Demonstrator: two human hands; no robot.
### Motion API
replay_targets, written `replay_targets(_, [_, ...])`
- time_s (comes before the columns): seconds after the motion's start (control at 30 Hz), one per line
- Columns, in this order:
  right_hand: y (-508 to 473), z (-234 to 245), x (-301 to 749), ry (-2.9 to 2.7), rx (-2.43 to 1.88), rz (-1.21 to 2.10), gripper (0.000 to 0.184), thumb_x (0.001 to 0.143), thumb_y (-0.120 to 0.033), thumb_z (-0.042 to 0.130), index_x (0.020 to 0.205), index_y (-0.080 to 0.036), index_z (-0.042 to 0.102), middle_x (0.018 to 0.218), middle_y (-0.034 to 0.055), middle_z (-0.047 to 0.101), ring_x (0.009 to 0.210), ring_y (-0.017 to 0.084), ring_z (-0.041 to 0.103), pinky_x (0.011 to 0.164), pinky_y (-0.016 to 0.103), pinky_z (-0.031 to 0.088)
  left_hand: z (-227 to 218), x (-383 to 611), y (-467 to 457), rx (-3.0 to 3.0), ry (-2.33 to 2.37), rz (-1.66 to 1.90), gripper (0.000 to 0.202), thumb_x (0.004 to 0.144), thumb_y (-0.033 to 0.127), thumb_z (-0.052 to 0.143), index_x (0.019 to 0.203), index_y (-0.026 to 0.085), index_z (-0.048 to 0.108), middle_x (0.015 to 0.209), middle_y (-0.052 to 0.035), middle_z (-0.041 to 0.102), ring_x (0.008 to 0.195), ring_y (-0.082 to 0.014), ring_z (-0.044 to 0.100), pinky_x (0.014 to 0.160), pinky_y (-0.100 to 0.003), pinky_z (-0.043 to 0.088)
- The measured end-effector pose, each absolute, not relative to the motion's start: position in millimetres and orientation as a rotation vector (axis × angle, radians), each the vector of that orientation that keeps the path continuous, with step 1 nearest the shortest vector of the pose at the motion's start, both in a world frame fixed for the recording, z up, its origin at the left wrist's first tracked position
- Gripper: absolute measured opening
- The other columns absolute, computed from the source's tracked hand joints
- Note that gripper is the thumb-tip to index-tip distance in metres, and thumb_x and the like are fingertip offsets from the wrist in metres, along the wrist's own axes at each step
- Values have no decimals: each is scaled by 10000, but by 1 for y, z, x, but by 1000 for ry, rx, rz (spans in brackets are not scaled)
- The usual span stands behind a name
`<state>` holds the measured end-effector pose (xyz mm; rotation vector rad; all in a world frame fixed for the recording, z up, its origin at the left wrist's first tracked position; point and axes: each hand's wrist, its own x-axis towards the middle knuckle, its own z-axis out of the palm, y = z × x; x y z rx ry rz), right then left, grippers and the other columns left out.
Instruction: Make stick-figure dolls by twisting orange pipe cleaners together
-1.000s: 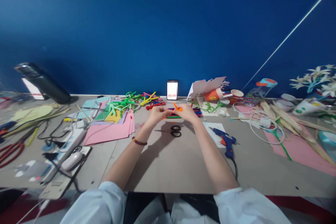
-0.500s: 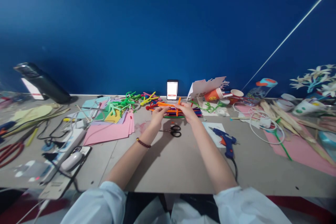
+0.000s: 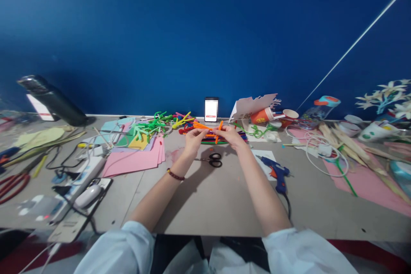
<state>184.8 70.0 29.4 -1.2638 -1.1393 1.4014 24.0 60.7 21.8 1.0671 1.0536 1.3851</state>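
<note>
Orange pipe cleaners [image 3: 220, 127] are pinched between my two hands, one piece standing crosswise to the others. My left hand [image 3: 194, 140] closes on their left part, fingertips together. From the other side, my right hand [image 3: 231, 136] grips them close to the crossing piece. Below and behind the fingers lies a bundle of multicoloured pipe cleaners [image 3: 212, 138], partly hidden by the hands. Black-handled scissors [image 3: 215, 160] rest on the table just nearer to me. How the orange pieces join is too small to make out.
A blue glue gun [image 3: 278, 174] lies on white paper at right, its cord running toward me. A phone [image 3: 211, 109] stands against the wall. Pink paper [image 3: 135, 162] and green pipe cleaners [image 3: 154, 126] lie left, beyond a power strip [image 3: 77, 184]. A paper cup [image 3: 261, 115] lies tipped over.
My right hand has shifted slightly right and the crossing orange piece now tilts more. Both hands keep hold of the orange pipe cleaners.
</note>
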Motion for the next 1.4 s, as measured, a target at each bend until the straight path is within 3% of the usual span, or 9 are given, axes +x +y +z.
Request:
replay_targets(0.2, [73,27,181,-1050,-1190,1419,348,502,-378,827,741,-157,702,649,7,658,668,143,606,626,257,478,22,28,57,1150,1057,1402,261,585,382,766,660,149,676,686,-40,683,633,-137,587,629,-272,464])
replay_targets(0.37, [70,33,176,-968,-1135,1441,324,528,-376,814,746,-164,699,665,10,670,644,124,598,582,230,456,16,29,60,1170,1006,1366,239,627,372,732,713,153,689,833,-66,712,737,-164,621,629,-265,469])
replay_targets(0.47, [68,36,178,-1019,-1137,1477,318,530,-366,819,738,-157,699,643,11,662,611,116,583,546,221,440,11,25,67,1186,1005,1305,235,619,352,733,734,150,697,795,-66,709,726,-175,625,633,-279,477])
replay_targets(0.67, [66,40,188,-1243,-1166,1498,334,478,-357,844,701,-147,711,618,20,655,609,124,576,563,236,441,18,4,79,1595,858,1343,143,655,282,695,685,145,666,727,-50,677,712,-181,610,664,-307,484])
replay_targets(0.87, [55,52,197,-1751,-1195,1417,267,579,-382,777,712,-159,712,646,7,646,576,106,523,559,240,395,37,-18,77,2057,670,967,174,775,309,620,740,144,665,765,-62,652,690,-148,582,639,-253,447])
replay_targets(1.13, [45,62,189,-2207,-1374,1211,192,662,-335,684,741,-165,722,611,-25,587,544,87,402,520,232,280,40,-21,77,2173,700,542,195,776,330,619,732,157,698,742,-54,681,672,-148,586,618,-237,423])
replay_targets(1.4, [46,56,171,-2265,-1609,716,103,681,-233,632,609,-170,670,530,-19,539,524,104,412,520,245,238,41,-6,65,2479,1157,641,136,782,238,593,725,182,703,746,-53,685,691,-177,585,581,-253,371])
